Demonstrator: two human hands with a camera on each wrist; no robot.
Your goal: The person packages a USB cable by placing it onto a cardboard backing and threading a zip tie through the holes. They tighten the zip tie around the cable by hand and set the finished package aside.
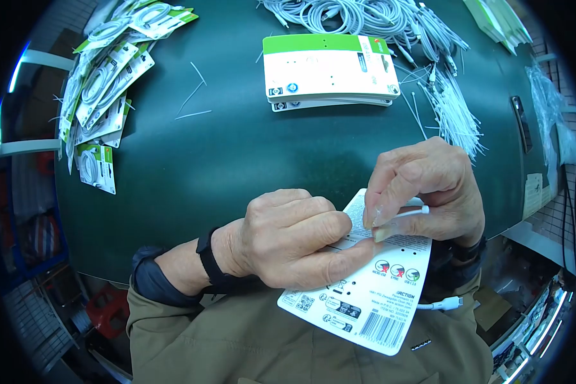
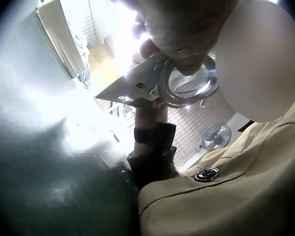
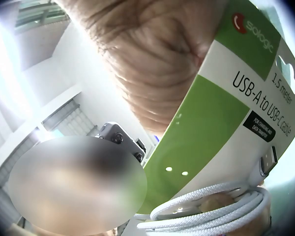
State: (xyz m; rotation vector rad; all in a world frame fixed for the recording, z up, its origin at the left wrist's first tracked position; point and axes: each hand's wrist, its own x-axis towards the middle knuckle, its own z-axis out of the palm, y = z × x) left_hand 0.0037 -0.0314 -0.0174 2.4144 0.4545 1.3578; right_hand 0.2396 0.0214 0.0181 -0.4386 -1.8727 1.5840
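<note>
The left hand (image 1: 301, 237) grips a printed card (image 1: 381, 323), back face up and tilted over the lap, with its fingers curled at the card's left side. At the upper part of the card, the right hand (image 1: 432, 192) pinches a thin white tie (image 1: 419, 210) between thumb and fingers. A white USB connector (image 1: 448, 303) sticks out past the card's right edge. In the right wrist view, the card's green and white front (image 3: 206, 123) has a coiled braided cable (image 3: 211, 216) against it, with fingertips partly showing through the coil.
A stack of cards (image 1: 329, 70) lies on the green table (image 1: 224, 147). Bundled cables (image 1: 371, 19) and a pile of white ties (image 1: 454, 115) are at the back right. Carded cables (image 1: 99, 89) heap at the left; a few loose ties (image 1: 191, 96) lie nearby. A dark phone-like object (image 1: 521, 123) is far right.
</note>
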